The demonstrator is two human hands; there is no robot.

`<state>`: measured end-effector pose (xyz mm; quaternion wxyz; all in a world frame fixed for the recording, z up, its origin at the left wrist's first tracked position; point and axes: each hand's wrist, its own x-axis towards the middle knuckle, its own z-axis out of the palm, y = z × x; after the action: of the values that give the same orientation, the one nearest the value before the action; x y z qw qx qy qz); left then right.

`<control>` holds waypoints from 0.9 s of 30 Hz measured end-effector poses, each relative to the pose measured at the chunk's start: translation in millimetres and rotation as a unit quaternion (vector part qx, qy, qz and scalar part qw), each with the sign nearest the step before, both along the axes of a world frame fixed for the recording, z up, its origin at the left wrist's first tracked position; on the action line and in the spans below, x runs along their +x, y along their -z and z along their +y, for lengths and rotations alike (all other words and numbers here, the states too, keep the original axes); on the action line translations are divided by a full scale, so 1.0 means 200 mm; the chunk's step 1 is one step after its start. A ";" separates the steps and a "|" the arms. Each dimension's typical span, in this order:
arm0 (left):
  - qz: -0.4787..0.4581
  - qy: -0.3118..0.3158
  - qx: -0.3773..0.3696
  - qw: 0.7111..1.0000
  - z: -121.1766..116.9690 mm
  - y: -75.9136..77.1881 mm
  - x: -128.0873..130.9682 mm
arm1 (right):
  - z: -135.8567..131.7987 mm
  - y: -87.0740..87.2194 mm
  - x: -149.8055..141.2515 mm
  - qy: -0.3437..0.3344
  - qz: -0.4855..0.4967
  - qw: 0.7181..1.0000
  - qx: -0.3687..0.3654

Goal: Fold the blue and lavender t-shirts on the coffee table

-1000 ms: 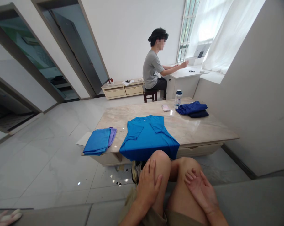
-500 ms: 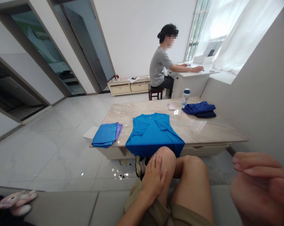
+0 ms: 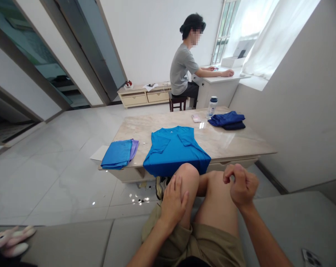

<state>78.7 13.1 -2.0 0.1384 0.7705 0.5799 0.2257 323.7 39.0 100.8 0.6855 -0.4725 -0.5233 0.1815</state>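
Observation:
I sit on a grey sofa (image 3: 290, 222) with my knees toward a low marble table (image 3: 240, 142). My left hand (image 3: 173, 202) lies flat on my left knee, fingers stretched out. My right hand (image 3: 241, 185) hovers over my right knee with its fingers curled in loosely; nothing shows in them. A bright blue T-shirt (image 3: 175, 150) is spread on the table's near edge, sleeves folded in, its hem hanging over just beyond my knees.
A folded blue and purple pile (image 3: 119, 154) lies at the table's left end, dark blue folded clothes (image 3: 227, 120), a water bottle (image 3: 211, 107) and a small pink thing (image 3: 196, 118) at the far side. Another person (image 3: 184, 74) sits at a white desk. A plush toy (image 3: 10, 239) lies on the sofa.
My right hand left my knee, swung up close to the camera, and has come back down over the knee with fingers curled. The left hand stayed on its knee.

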 end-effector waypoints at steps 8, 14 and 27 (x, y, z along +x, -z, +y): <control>-0.019 -0.006 0.004 1.000 0.01 0.00 -0.02 | -0.11 0.72 0.17 0.063 -0.242 0.962 -0.113; -0.034 -0.002 -0.002 0.999 0.03 0.03 -0.05 | -0.15 0.83 0.15 0.088 -0.262 0.929 -0.245; -0.059 0.005 -0.028 0.998 0.03 0.15 0.04 | -0.06 0.85 0.13 0.134 -0.376 0.879 -0.259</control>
<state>86.5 19.1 -32.3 0.1951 0.7545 0.5732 0.2531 349.6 26.1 -68.8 0.3078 -0.7316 -0.6077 0.0260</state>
